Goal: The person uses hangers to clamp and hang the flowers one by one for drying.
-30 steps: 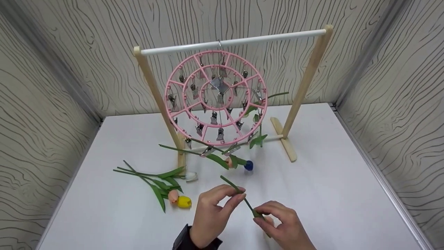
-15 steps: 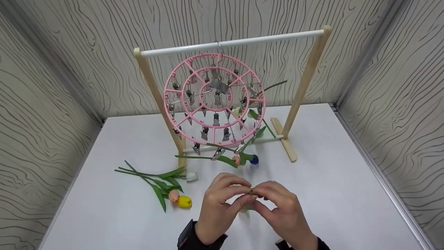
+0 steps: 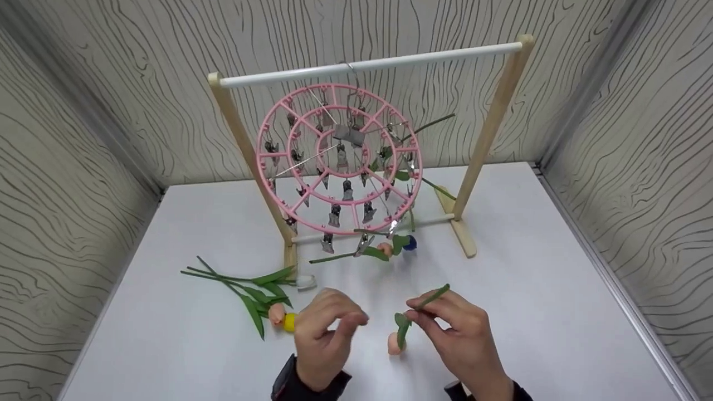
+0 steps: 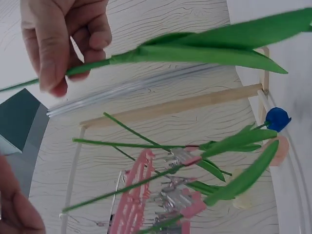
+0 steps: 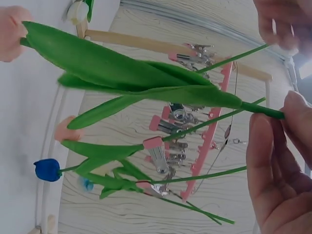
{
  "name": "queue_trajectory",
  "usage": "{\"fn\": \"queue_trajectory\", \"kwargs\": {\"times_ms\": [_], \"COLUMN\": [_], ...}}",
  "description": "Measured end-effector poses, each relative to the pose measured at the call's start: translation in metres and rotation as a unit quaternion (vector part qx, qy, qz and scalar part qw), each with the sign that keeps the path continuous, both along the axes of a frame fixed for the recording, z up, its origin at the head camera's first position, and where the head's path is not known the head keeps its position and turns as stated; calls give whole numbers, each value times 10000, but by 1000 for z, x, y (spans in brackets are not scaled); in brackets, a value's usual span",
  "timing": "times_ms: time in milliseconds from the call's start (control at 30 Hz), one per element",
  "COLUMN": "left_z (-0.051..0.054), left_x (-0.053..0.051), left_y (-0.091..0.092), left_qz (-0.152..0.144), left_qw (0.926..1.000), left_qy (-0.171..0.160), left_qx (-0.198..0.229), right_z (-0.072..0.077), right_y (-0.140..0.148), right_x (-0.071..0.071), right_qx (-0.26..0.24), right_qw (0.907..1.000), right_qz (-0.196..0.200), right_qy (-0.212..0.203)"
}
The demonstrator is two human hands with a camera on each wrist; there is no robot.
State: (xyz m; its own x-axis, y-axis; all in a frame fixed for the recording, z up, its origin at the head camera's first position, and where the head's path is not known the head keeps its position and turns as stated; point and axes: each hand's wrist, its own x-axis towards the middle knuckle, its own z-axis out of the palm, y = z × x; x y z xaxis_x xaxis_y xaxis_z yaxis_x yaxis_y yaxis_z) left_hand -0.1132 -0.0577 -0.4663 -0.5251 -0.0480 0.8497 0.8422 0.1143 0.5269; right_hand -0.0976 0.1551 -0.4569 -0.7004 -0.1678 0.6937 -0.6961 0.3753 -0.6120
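An artificial peach tulip [image 3: 396, 344] is pinched by its green stem between the thumb and fingers of my right hand [image 3: 459, 334]. Its bloom points down toward the table and the stem end tilts up to the right. In the right wrist view, the long leaves [image 5: 131, 80] spread below the right fingertips. My left hand [image 3: 328, 337] is apart from the tulip, fingers loosely bent, with nothing seen in it. Beyond both hands hangs a round pink clip hanger [image 3: 356, 225], several tulips clipped to it, among them a blue tulip [image 3: 410, 243].
A white rail [image 3: 434, 58] on a wooden stand [image 3: 490, 128] carries the hanger. Left of my left hand, tulips lie on the white table [image 3: 167, 345]: a white tulip [image 3: 306, 282], a peach tulip [image 3: 276, 314] and a yellow tulip [image 3: 289, 322]. Patterned walls enclose the table.
Both hands met at the stem half a second ago; now my left hand has drawn away leftward. The tulip is turned, its stem pointing up right. The hanger has rotated on its hook.
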Motion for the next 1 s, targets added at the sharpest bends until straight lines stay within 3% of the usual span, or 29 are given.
{"fn": "queue_trajectory", "kwargs": {"times_ms": [67,133,233,333,433,500,600,767,900,1000], "left_z": [-8,-16,-27,-36,-41,-41,-39,-32,-22,-12], "left_x": [-9,-20,-35,-46,-52,-54,-56,-57,-63,-68], "left_y": [-12,-24,-36,-42,-41,-38,-33,-35,-43,-47], "left_qz": [180,437,805,1082,1114,1089,1244,1749,1544,1185], "left_qw": [9995,9979,9902,9745,9626,9620,9681,9728,9725,9695], "left_qy": [40,-197,-1043,-1964,-2445,-2439,-2078,-1505,-1745,-2117], "left_qx": [273,436,468,111,-352,-574,-644,-212,-60,-335], "right_z": [3,4,3,1,-1,0,1,5,7,8], "right_y": [4,8,13,17,19,21,22,26,29,31], "right_x": [0,0,0,0,-1,-2,-2,-4,-5,-7], "right_qx": [68,145,219,249,287,288,288,319,360,364], "right_qw": [9999,9996,9994,9992,9987,9986,9984,9983,9985,9988], "right_qz": [-84,-153,-218,-295,-360,-377,-346,-301,-331,-339], "right_qy": [-101,-165,-144,-140,-196,-223,-354,-394,-259,-26]}}
